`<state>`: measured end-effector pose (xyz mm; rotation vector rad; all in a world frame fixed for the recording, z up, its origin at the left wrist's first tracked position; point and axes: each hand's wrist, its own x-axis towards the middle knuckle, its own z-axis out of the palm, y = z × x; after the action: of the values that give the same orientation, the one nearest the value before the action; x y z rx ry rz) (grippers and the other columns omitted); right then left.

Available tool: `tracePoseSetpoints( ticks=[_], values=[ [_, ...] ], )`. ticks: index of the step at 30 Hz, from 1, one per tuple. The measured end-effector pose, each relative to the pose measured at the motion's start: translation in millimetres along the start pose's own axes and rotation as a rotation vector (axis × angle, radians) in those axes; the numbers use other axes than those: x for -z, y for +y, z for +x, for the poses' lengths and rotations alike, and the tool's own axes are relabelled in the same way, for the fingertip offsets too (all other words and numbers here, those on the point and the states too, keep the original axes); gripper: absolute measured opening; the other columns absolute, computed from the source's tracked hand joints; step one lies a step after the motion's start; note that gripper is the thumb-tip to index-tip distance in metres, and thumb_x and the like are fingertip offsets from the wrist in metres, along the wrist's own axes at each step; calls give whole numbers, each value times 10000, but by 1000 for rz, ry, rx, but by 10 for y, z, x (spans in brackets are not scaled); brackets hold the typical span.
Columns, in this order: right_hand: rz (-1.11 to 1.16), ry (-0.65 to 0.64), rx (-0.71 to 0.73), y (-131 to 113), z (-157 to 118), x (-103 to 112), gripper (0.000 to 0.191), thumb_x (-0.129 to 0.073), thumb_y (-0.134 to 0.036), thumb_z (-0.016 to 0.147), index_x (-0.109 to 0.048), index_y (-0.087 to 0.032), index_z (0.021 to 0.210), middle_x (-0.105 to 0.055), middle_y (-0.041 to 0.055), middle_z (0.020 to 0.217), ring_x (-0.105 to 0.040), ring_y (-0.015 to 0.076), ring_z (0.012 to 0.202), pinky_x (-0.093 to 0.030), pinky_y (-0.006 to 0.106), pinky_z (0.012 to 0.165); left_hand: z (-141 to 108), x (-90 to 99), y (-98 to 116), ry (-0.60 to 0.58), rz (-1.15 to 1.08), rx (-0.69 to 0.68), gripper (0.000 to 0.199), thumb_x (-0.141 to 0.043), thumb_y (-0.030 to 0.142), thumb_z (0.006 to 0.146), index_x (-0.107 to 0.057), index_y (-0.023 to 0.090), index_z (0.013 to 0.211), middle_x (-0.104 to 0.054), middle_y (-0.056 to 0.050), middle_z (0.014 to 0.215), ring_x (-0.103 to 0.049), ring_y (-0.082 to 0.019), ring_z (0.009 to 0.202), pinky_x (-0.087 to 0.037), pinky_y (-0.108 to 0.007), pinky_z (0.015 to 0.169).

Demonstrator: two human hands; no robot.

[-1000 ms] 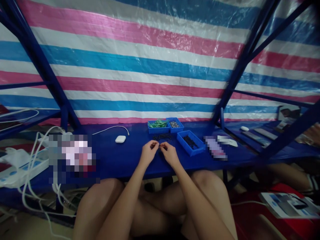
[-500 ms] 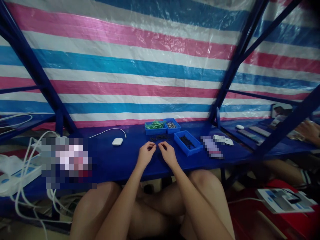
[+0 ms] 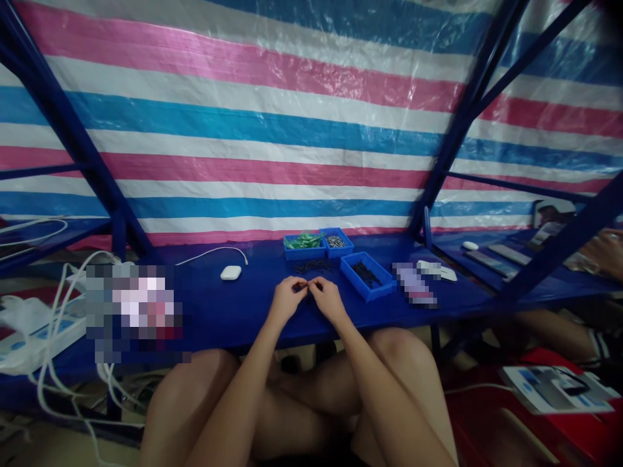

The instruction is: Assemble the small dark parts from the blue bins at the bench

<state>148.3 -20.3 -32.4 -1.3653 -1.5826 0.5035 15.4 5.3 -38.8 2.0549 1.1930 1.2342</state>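
Over the front part of the blue table [image 3: 204,318], my left hand [image 3: 289,296] and my right hand [image 3: 325,298] meet at the fingertips. Both are closed in a pinch; whatever lies between the fingers is too small to make out. Just beyond them is a loose pile of small dark pieces [image 3: 311,266]. To the right of my right hand stands a blue bin [image 3: 367,290] with dark thin pieces [image 3: 366,274] in it. Behind the pile, one blue bin [image 3: 305,253] holds green pieces [image 3: 304,240] and another [image 3: 341,251] holds small silvery metal parts [image 3: 335,242].
A white earbud case [image 3: 230,272] with a cable lies left of my hands. White cables and a power strip [image 3: 48,337] crowd the left end. A pixelated phone-like object [image 3: 415,284] and a white device [image 3: 445,272] lie right. Another person's hand [image 3: 608,253] is at far right.
My two hands have come together, so the fingertips that were a little apart now touch. The bins and the pile stay in place; the view has shifted slightly.
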Motion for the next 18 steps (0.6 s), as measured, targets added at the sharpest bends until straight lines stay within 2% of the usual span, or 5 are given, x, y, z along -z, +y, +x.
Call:
tracePoseSetpoints(
  ticks=[6,10,14,18],
  values=[
    [17,4,-31,19,26,-2,253,-403,-330,784,-602,-179,742,-613,8,685,-540,136,652,-373,225,613,2,6,17,-2,23,-23,155,-535,246,738,-638,182,835,-622,-41,811,-566,-142,748,-437,-244,664],
    [64,59,-15,-6,23,3,238,-406,-338,787,-579,-182,742,-605,0,698,-537,130,665,-382,225,637,-3,7,46,-13,65,-35,160,-511,269,763,-628,177,821,-618,-40,797,-559,-138,733,-432,-240,668],
    [148,76,22,-17,10,-11,240,-453,-386,774,-568,-189,849,-612,6,787,-550,127,731,-400,228,697,-15,-3,62,-93,144,-12,157,-513,225,751,-622,170,849,-626,-47,804,-558,-150,736,-425,-254,684],
    [83,32,93,18,11,-33,213,-493,-375,753,-594,-191,788,-606,10,780,-541,130,741,-394,236,719,-21,-13,65,-152,206,3,158,-542,197,710,-628,170,840,-637,-50,812,-558,-169,763,-417,-268,698]
  ],
)
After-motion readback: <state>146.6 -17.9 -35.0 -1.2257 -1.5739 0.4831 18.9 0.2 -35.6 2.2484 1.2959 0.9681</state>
